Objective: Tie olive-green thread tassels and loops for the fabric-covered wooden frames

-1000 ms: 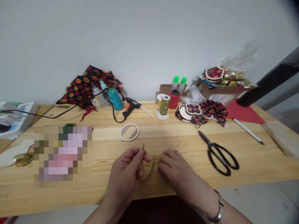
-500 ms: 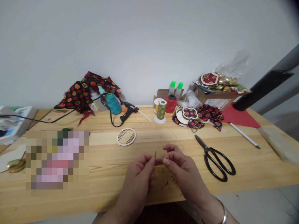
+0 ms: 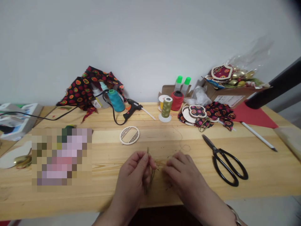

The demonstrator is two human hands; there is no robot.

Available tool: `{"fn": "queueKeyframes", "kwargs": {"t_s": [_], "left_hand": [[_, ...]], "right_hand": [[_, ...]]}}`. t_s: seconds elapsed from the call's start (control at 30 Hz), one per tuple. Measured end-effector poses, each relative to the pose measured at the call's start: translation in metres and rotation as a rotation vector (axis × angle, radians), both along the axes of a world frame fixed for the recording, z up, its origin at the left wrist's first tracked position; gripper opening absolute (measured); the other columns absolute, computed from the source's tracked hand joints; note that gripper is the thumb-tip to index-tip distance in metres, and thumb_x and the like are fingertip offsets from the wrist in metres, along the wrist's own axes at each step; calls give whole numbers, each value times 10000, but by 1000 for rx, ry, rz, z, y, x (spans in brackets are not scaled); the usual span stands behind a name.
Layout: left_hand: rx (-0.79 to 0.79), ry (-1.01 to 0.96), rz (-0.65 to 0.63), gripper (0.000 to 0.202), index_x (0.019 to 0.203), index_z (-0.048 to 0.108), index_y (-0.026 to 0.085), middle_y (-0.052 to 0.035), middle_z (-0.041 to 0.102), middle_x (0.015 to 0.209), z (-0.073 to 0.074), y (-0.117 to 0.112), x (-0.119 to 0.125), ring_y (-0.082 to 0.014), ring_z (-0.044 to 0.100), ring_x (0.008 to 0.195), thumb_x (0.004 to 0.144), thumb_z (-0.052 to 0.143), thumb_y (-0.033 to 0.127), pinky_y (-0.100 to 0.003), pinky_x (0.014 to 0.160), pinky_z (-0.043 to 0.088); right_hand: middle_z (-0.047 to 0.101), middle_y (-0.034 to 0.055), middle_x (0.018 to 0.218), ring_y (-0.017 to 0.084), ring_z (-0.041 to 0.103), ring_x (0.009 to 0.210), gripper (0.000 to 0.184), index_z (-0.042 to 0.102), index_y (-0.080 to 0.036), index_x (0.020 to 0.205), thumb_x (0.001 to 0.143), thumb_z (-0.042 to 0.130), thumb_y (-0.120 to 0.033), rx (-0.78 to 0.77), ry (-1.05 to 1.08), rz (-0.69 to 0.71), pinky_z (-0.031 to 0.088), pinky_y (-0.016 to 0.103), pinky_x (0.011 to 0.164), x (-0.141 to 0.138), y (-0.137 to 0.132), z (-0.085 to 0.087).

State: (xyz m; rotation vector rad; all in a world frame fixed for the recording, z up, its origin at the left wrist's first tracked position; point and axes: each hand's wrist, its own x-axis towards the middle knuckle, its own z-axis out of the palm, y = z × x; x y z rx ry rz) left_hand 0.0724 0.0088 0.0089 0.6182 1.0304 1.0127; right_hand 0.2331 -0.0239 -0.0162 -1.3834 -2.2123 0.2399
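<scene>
My left hand [image 3: 133, 175] pinches a thin olive-green cord [image 3: 148, 150] between thumb and forefinger. One end stands up above the fingertips, and more of it hangs below the hand. To its right, my right hand [image 3: 184, 174] is low over the table with its fingers curled and pressed together. Fine strands seem to run between the two hands, but what the right fingers hold is hidden. Beyond the left hand lies an oval wooden frame [image 3: 137, 134] with lattice ends. Black-handled scissors [image 3: 215, 151] rest to the right of my right hand.
At the back stand a teal thread cone [image 3: 117, 102], a glue gun [image 3: 132, 110], an olive thread spool [image 3: 166, 108] and a red cone [image 3: 178, 102]. Patterned fabric pieces [image 3: 219, 113], a filled cardboard box [image 3: 228, 97] and a white pen [image 3: 258, 136] are at right. A blurred patch covers the left.
My hands have moved apart. The right hand has turned palm down and lowered toward the table. More of the cord now shows at my left hand. The view has shifted slightly left.
</scene>
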Motion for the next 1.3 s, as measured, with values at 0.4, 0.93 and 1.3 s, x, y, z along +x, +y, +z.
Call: {"fn": "queueKeyframes", "kwargs": {"t_s": [0.4,0.93,1.3], "left_hand": [[24,-26,-1,220,666,578,145,25,559,587,-4,-1,1,-15,293,403,777,674,308,-149,381,193],[35,45,-6,217,717,641,141,64,458,490,-8,-4,0,-30,265,410,777,672,347,-152,390,201],[2,142,-82,241,828,704,144,66,445,484,-5,-13,7,-42,277,427,762,679,375,-167,393,195]], "right_hand": [[577,61,772,225,441,785,102,573,-154,757,758,633,-72,42,-308,111,359,400,735,-6,-12,-2],[451,-33,616,124,407,609,197,542,-180,670,820,536,-307,-758,901,-309,329,244,575,-5,-11,20],[599,-13,695,122,472,656,182,646,-173,677,774,632,-328,-729,1220,-416,368,233,624,-40,-6,21]]}}
